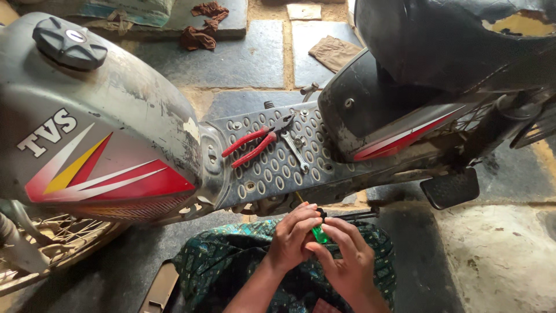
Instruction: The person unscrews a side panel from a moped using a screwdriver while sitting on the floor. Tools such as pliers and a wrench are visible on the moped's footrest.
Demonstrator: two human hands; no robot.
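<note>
Both my hands meet just below a moped's perforated metal footboard (272,174). My left hand (292,235) and my right hand (344,258) are closed together around a screwdriver with a green handle (319,234); its shaft points up toward the underside of the footboard. On the footboard lie red-handled pliers (253,145) and a small metal spanner (296,152). My lap in green patterned cloth (231,261) is below the hands.
The moped's grey fuel tank (98,116) with a black cap (69,42) fills the left. A black seat (440,40) rises at the right, with a black footrest (450,188) below it. Rags (202,26) lie on the stone floor behind.
</note>
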